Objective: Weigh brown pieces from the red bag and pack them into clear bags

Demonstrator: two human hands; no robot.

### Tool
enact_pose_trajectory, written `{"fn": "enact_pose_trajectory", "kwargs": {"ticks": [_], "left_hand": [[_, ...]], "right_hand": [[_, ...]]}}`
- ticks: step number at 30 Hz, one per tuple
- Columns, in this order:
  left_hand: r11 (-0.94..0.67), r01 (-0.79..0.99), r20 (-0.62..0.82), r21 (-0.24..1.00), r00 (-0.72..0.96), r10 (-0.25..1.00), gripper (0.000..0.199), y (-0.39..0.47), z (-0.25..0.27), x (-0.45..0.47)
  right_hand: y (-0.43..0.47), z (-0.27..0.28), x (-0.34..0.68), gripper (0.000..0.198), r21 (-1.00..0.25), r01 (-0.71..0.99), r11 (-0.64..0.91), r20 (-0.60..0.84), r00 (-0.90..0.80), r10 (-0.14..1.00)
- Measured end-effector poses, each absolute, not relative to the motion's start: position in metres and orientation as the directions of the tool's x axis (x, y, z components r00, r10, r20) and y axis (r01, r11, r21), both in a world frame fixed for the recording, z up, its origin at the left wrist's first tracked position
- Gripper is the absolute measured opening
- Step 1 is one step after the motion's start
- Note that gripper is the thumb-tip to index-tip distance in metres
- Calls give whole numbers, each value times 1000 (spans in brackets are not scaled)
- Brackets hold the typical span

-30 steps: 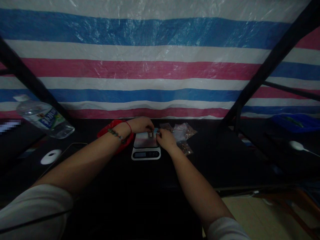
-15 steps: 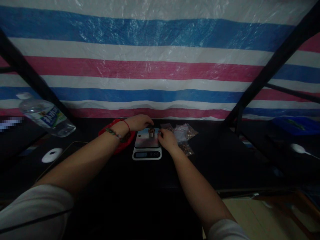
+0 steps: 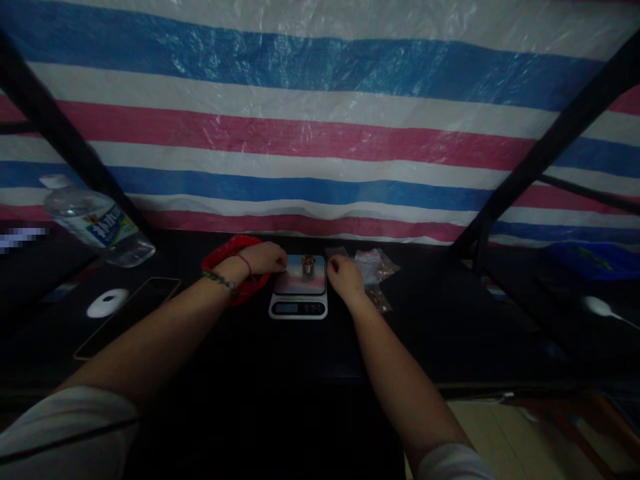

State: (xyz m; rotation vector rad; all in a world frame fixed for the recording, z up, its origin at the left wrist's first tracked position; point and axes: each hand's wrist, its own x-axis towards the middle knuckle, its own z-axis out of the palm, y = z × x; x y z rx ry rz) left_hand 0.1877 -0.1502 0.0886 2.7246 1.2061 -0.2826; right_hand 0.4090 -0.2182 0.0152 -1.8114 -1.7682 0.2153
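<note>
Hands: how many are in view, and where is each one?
2. The left hand rests by the left edge of the scale; the right hand sits at its right edge, beside the bags.

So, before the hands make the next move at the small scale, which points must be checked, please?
1. Small metal cylinder stands upright on the silver platform of the white digital scale: ok.
2. Left hand off the platform: ok.
3. Right hand off the cylinder: ok.
4. Display reading: cannot tell, too dim.
5. Clear plastic bags apart from the scale: ok.
6. Red bag not touching the scale: cannot tell.
</note>
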Motion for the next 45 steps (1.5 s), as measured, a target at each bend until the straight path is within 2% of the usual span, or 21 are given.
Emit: {"fn": "enact_pose_trajectory", "kwargs": {"ticks": [4, 6, 10, 14, 16, 19, 22, 25, 27, 30, 32, 36, 41, 45], "left_hand": [[-668, 737, -177, 98, 674, 718, 22, -148, 86, 182], [-655, 743, -102, 138, 669, 736, 23, -145, 89, 171], [-594, 767, 94, 245, 591, 801, 30, -132, 91, 136], [-528, 765, 175, 368, 501, 848, 34, -122, 76, 102], [-539, 747, 210, 390, 498, 841, 35, -121, 65, 89], [-614, 726, 236, 310, 567, 789, 31, -124, 51, 75], [-652, 724, 152, 225, 635, 758, 28, -129, 46, 67], [-637, 753, 90, 164, 631, 770, 29, -132, 44, 67], [-630, 766, 126, 128, 617, 777, 32, -133, 43, 72], [-644, 757, 185, 114, 621, 762, 35, -134, 37, 82], [-633, 763, 171, 128, 612, 772, 38, -135, 31, 89], [-537, 835, 149, 118, 520, 841, 61, -138, 19, 98], [-520, 850, 152, 84, 505, 850, 48, -136, 13, 102], [-521, 852, 171, 62, 505, 846, 46, -133, 12, 106]], "right_hand": [[-217, 13, 409, 23, -508, 859, 55, 290, 111, 951], [-217, 12, 409, 23, -507, 860, 62, 298, 108, 949], [-219, 12, 408, 22, -506, 859, 79, 315, 99, 944], [-222, 17, 406, 23, -500, 861, 90, 330, 94, 939], [-224, 19, 405, 22, -497, 863, 92, 344, 99, 934], [-225, 20, 406, 21, -496, 863, 96, 357, 102, 929], [-225, 19, 406, 21, -499, 861, 97, 347, 96, 933], [-224, 17, 406, 22, -494, 864, 99, 338, 87, 937], [-224, 16, 406, 22, -488, 868, 93, 339, 90, 937], [-224, 16, 405, 22, -489, 869, 74, 326, 103, 940], [-224, 16, 405, 22, -495, 866, 72, 314, 101, 944], [-224, 17, 404, 21, -495, 865, 81, 317, 93, 944], [-225, 18, 402, 21, -487, 868, 95, 323, 78, 943], [-226, 20, 401, 21, -492, 865, 97, 329, 82, 941]]}}
